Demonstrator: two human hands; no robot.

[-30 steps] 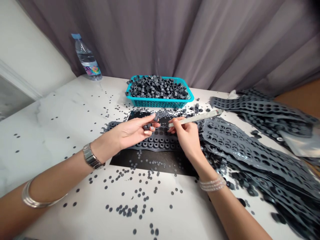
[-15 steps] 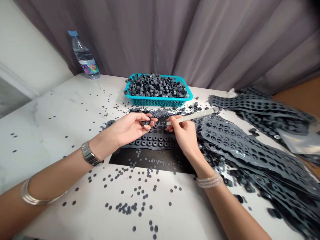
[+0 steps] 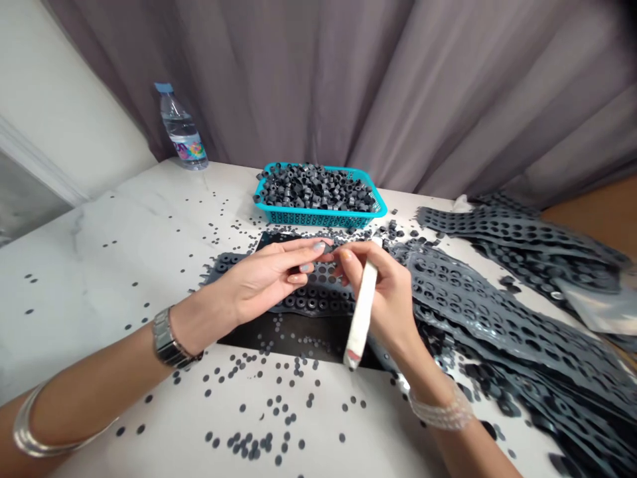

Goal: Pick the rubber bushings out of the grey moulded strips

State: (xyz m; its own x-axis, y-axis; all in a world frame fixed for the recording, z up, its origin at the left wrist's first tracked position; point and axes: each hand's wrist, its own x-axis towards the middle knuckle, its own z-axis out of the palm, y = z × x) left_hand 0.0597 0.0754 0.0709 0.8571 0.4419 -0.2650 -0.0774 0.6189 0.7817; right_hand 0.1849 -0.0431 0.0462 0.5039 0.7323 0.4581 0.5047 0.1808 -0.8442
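My left hand [image 3: 269,275] hovers over a grey rubber sheet of ring-shaped parts [image 3: 313,295], its fingertips pinched together; a small grey ring seems to sit between them, but it is mostly hidden. My right hand [image 3: 385,292] meets it fingertip to fingertip and grips a long pale stick tool [image 3: 361,315], which points down toward me. The sheet lies on a black mat [image 3: 298,332] on the white table [image 3: 99,265].
A turquoise basket [image 3: 318,216] full of grey rings stands behind the hands. Punched-out grey sheets [image 3: 497,305] pile up on the right. Small dark discs [image 3: 259,398] litter the table. A water bottle [image 3: 183,129] stands at the back left before a grey curtain.
The stick tool has swung round from pointing away to the right to pointing down toward me. My two hands have come together at the fingertips. The view shifted slightly.
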